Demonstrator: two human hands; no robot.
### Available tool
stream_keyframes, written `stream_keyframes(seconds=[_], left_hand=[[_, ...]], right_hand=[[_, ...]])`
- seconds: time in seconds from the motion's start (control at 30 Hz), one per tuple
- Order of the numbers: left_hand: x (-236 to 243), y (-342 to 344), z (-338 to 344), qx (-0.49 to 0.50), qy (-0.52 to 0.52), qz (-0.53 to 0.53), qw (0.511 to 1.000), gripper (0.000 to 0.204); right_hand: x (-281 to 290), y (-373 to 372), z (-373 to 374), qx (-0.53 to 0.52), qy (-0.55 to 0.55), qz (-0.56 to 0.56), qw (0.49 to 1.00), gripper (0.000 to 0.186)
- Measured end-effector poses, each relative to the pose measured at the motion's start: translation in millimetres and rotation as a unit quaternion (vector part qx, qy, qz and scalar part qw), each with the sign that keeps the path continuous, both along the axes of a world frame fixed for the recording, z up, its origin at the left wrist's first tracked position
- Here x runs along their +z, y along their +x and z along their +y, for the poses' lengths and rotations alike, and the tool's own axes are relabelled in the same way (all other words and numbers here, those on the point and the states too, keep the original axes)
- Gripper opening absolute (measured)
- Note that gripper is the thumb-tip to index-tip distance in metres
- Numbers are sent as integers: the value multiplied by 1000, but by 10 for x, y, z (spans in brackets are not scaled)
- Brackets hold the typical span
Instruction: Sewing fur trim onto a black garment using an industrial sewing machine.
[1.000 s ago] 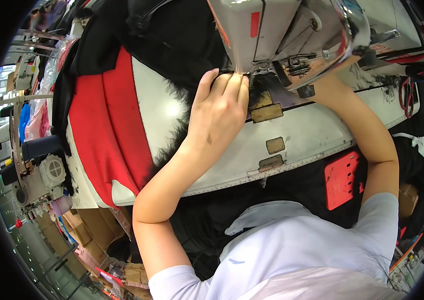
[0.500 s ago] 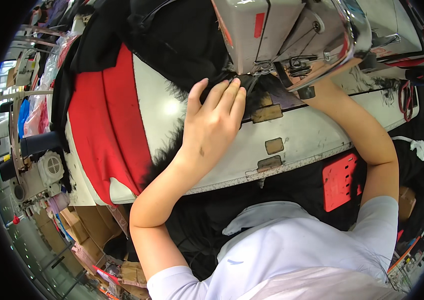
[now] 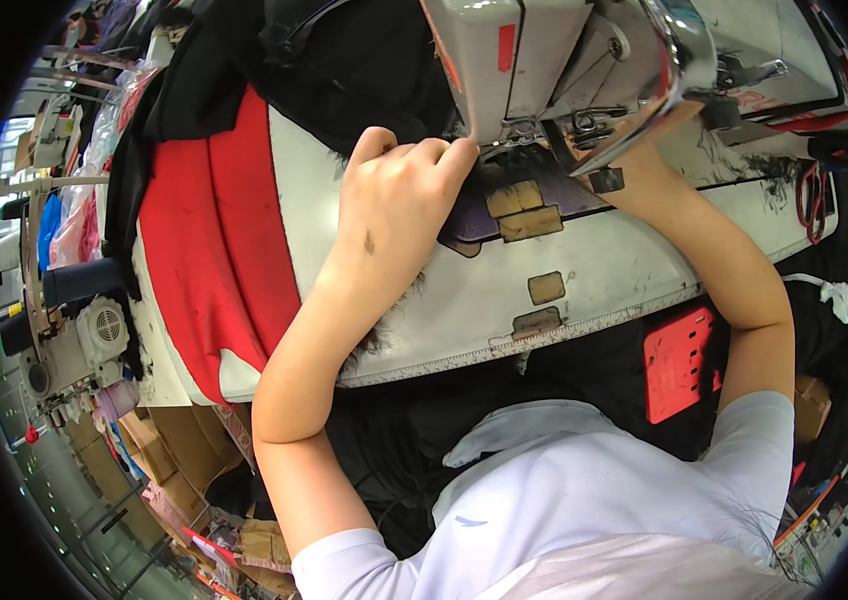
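A white sewing machine (image 3: 519,80) stands over the far side of the white worktable (image 3: 484,310). Just left of its needle area, my left hand (image 3: 394,200) is closed at the near edge of a black cloth (image 3: 364,80), its fingers curled down into it. Dark furry fringe pokes out beside my left wrist. My right hand (image 3: 639,180) reaches in from the right, under the machine's head; a metal guard and machine parts hide its fingers. Between the hands lies the machine's dark bed plate (image 3: 474,205) with worn yellowish patches.
Red cloth (image 3: 214,220) drapes over the table's left side. A measuring tape strip (image 3: 604,318) runs along the near edge. Red-handled scissors (image 3: 812,203) lie at the right. A red plastic piece (image 3: 679,365) rests below the table edge on black material. Cardboard boxes (image 3: 184,450) stand lower left.
My left hand has moved slightly left, and its outstretched fingers have curled in. More of the dark plate beside the needle now shows. My right hand stays almost in place.
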State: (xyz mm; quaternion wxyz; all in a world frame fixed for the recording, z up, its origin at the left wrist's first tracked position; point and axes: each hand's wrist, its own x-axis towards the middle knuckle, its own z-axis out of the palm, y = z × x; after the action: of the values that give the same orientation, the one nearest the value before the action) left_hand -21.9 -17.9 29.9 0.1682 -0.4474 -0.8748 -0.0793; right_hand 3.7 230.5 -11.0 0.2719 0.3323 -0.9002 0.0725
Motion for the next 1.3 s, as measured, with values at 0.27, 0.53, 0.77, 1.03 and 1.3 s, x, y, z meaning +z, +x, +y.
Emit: stream_keyframes(seconds=[0.27,0.53,0.77,1.03,1.3], left_hand=[[31,115,4,-7,-30,12,999,20],[-113,363,7,-54,-85,90,991,32],[-196,544,86,81,-73,44,993,41],[-159,416,-3,61,-84,8,995,51],[-109,636,167,50,-25,21,998,28]], right_hand=[[-16,-49,5,0,-59,-39,997,2],[-120,-79,-19,22,-122,-85,989,13],[-169,-104,-58,-10,-124,-61,990,20],[-166,-79,-61,-29,-70,-30,997,19],[-41,-47,-69,-9,-103,-48,993,16]])
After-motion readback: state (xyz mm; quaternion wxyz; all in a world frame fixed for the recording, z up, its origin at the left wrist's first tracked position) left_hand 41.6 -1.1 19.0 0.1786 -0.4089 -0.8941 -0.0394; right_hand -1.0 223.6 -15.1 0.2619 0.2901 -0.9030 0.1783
